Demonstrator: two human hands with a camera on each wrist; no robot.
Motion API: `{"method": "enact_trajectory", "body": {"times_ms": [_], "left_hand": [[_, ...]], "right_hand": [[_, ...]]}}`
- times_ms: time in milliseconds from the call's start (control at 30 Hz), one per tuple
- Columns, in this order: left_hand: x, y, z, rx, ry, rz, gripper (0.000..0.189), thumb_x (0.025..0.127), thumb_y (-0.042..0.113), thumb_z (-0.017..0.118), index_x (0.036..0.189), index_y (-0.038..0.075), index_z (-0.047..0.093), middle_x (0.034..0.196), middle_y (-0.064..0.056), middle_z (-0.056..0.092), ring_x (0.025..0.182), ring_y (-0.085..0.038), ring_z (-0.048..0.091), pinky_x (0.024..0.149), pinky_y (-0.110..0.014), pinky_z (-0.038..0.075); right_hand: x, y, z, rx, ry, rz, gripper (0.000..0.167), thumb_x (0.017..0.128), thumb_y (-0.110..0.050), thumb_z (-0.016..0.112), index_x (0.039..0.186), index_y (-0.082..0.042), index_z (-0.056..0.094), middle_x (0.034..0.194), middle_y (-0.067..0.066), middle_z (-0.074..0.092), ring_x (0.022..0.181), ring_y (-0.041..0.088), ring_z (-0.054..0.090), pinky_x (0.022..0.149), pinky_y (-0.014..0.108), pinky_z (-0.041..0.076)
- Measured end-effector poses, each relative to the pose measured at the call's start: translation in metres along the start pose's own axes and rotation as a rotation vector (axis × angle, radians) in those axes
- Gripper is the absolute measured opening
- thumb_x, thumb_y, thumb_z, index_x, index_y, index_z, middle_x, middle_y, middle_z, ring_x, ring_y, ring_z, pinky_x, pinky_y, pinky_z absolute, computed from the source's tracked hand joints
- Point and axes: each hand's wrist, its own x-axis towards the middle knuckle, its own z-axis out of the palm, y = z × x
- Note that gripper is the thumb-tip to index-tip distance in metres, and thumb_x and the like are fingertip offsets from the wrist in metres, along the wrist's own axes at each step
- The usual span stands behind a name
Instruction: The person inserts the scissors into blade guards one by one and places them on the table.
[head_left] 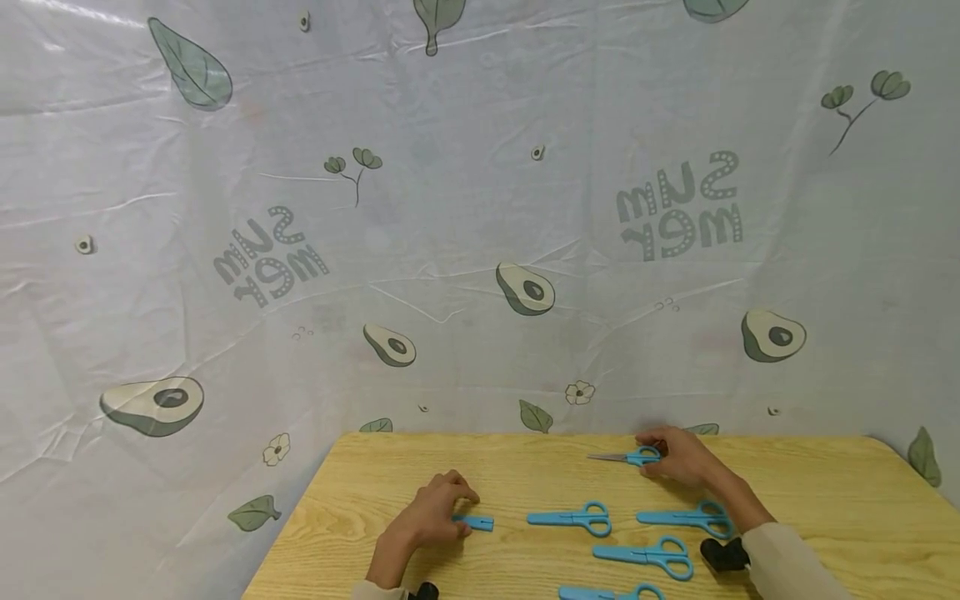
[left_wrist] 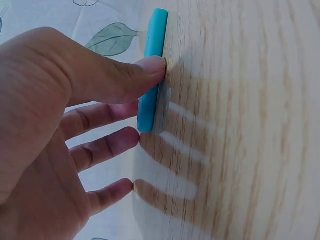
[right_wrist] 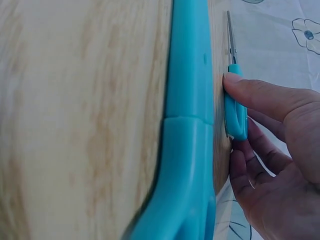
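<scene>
My left hand (head_left: 432, 512) pinches a blue scissors cover (head_left: 478, 523) on the left part of the table. In the left wrist view the thumb lies along the cover (left_wrist: 156, 35), with fingertips on its other side. Near the table's far edge my right hand (head_left: 681, 456) holds a pair of scissors (head_left: 643, 456) by the blue handles. Its bare metal blades point left. In the right wrist view thumb and fingers close round the handles of these scissors (right_wrist: 231, 107); part of the loops is hidden.
Several blue scissors with covers over their blades lie between and below the hands: one pair in the middle (head_left: 567, 518), one under the right forearm (head_left: 675, 517), one lower (head_left: 637, 554), and another (head_left: 600, 593) cut off at the bottom. A patterned sheet (head_left: 465, 208) hangs behind the wooden table (head_left: 345, 483).
</scene>
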Motion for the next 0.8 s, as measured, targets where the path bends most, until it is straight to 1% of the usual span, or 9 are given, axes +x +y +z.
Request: {"method": "enact_trajectory", "body": {"times_ms": [167,267,367,467,600,667,733,800], "left_hand": [[0.0003,-0.0006,-0.0002,-0.029,0.01,0.01,0.031,0.089,0.014,0.088,0.119,0.018,0.081,0.114,0.005,0.064,0.106,-0.016,0.059,0.089,-0.045,0.048],[0.0016,-0.0022,0.0011,-0.051,0.014,0.013,0.022,0.088,0.011,0.088,0.109,0.018,0.083,0.107,0.007,0.065,0.098,-0.011,0.058,0.086,-0.043,0.046],[0.0029,-0.0033,0.0024,-0.062,0.014,0.016,0.016,0.088,0.009,0.088,0.098,0.02,0.084,0.103,0.008,0.065,0.093,-0.009,0.055,0.086,-0.045,0.046],[0.0033,-0.0031,0.003,-0.066,0.014,0.018,0.016,0.087,0.007,0.088,0.092,0.021,0.084,0.101,0.01,0.065,0.092,-0.009,0.055,0.088,-0.048,0.046],[0.0027,-0.0008,0.0018,-0.059,0.013,0.026,0.016,0.088,0.007,0.087,0.092,0.022,0.083,0.1,0.01,0.066,0.094,-0.011,0.057,0.09,-0.055,0.049],[0.0022,0.0007,0.0008,-0.054,0.017,0.033,0.015,0.089,0.008,0.086,0.092,0.022,0.083,0.099,0.01,0.067,0.094,-0.011,0.058,0.09,-0.057,0.05],[0.0021,0.002,-0.0002,-0.048,0.025,0.04,0.014,0.09,0.009,0.085,0.094,0.022,0.082,0.096,0.01,0.067,0.091,-0.01,0.059,0.087,-0.053,0.051],[0.0021,0.003,-0.0012,-0.045,0.034,0.048,0.012,0.091,0.01,0.085,0.096,0.021,0.081,0.093,0.01,0.068,0.088,-0.008,0.059,0.084,-0.046,0.051]], "right_hand": [[0.0022,-0.0002,-0.0002,-0.02,0.013,-0.003,0.059,0.084,-0.015,0.092,0.132,0.01,0.069,0.123,0.023,0.073,0.103,0.032,0.068,0.086,0.047,0.058],[0.002,-0.0001,0.0004,-0.024,0.021,-0.006,0.059,0.083,-0.015,0.093,0.132,0.009,0.07,0.122,0.024,0.074,0.103,0.034,0.069,0.085,0.049,0.059],[0.0008,-0.0016,-0.0002,-0.014,0.019,-0.004,0.06,0.083,-0.014,0.093,0.133,0.01,0.069,0.125,0.027,0.072,0.107,0.039,0.069,0.087,0.052,0.06],[-0.0006,-0.0038,-0.0014,0.007,0.013,0.003,0.062,0.083,-0.013,0.093,0.134,0.01,0.068,0.128,0.029,0.071,0.108,0.04,0.07,0.087,0.051,0.061],[-0.0013,-0.0049,-0.0018,0.032,0.014,0.016,0.061,0.082,-0.012,0.094,0.133,0.01,0.069,0.124,0.025,0.073,0.103,0.033,0.071,0.081,0.042,0.061],[-0.0013,-0.0046,-0.0012,0.034,0.021,0.014,0.059,0.081,-0.01,0.093,0.131,0.009,0.07,0.118,0.021,0.075,0.099,0.028,0.07,0.077,0.037,0.059],[-0.0013,-0.0041,0.0,0.044,0.033,0.024,0.055,0.08,-0.009,0.093,0.129,0.008,0.071,0.11,0.015,0.076,0.095,0.023,0.069,0.074,0.032,0.056],[-0.0016,-0.0033,0.0012,0.048,0.041,0.029,0.052,0.081,-0.008,0.093,0.126,0.006,0.073,0.104,0.009,0.075,0.09,0.018,0.065,0.072,0.028,0.053]]}}
